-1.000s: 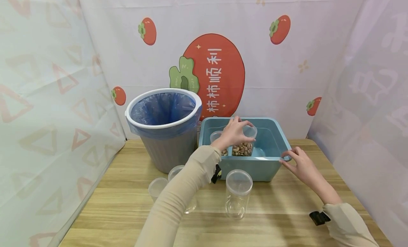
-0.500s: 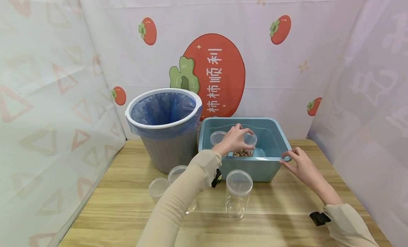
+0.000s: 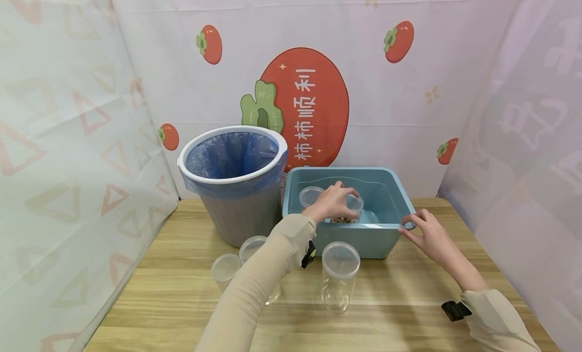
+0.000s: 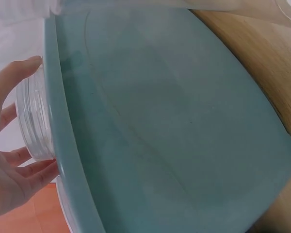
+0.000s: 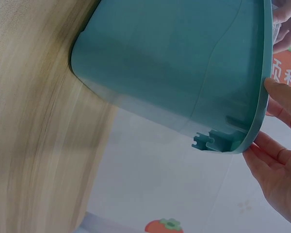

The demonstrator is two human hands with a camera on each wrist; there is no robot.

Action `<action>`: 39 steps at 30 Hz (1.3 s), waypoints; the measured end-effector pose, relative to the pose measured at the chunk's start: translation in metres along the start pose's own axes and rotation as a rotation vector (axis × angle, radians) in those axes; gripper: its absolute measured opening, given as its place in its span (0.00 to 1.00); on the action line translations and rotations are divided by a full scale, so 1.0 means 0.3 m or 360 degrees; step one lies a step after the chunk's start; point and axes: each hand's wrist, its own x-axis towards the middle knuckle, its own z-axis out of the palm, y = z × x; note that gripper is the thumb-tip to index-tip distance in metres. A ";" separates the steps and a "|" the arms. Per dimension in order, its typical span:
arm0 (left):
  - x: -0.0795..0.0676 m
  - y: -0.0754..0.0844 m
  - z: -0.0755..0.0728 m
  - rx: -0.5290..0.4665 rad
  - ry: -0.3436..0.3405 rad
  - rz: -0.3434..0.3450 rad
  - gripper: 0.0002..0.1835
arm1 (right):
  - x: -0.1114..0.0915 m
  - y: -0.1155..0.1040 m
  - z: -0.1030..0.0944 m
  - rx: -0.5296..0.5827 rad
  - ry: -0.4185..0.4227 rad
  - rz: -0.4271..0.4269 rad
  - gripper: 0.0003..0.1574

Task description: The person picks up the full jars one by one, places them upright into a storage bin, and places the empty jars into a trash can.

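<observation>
My left hand [image 3: 334, 201] reaches over the front wall of a light-blue plastic bin [image 3: 352, 242] and grips a clear lidded jar [image 3: 357, 205] near its top. Brown nuts show low in that jar. The left wrist view has the thumb and fingers spread round the jar's ribbed upper part [image 4: 35, 116], with the bin's wall hiding what lies below. A second clear jar [image 3: 311, 194] stands in the bin, left of the held one, partly behind my left hand. At the bin's front right corner, my right hand [image 3: 432, 237] holds the rim between thumb and fingers.
A clear lidded jar [image 3: 341, 279] with no visible contents stands in front of the bin. Two more clear jars, a smaller one [image 3: 225, 269] and a wider one [image 3: 252, 246], are partly behind my left sleeve. A grey trash can [image 3: 243, 215] with blue liner adjoins the bin's left.
My left hand has gone down a little with the jar, which sits lower in the bin, its nuts now mostly behind the front rim. The right hand stays on the rim.
</observation>
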 end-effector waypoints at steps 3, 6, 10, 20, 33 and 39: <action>-0.001 -0.004 0.005 0.0011 -0.0028 -0.0008 0.26 | 0.000 -0.001 0.001 0.0000 -0.0004 0.0005 0.16; 0.001 -0.007 0.013 0.0015 -0.0060 -0.0018 0.27 | 0.000 -0.002 0.002 0.0000 -0.0002 0.0003 0.16; 0.002 -0.007 0.017 0.0015 -0.0094 -0.0031 0.27 | -0.001 -0.002 0.004 0.0002 0.0006 -0.0004 0.16; -0.001 -0.002 0.006 0.0007 -0.0171 -0.0061 0.26 | 0.007 -0.003 -0.006 0.0012 -0.0033 0.0016 0.15; -0.027 -0.003 -0.057 0.0073 -0.0245 -0.0012 0.24 | 0.042 -0.019 -0.049 0.0012 -0.0321 0.0096 0.11; -0.067 -0.004 -0.124 0.0060 -0.0240 0.0006 0.22 | 0.072 -0.046 -0.064 -0.0008 -0.0454 0.0126 0.10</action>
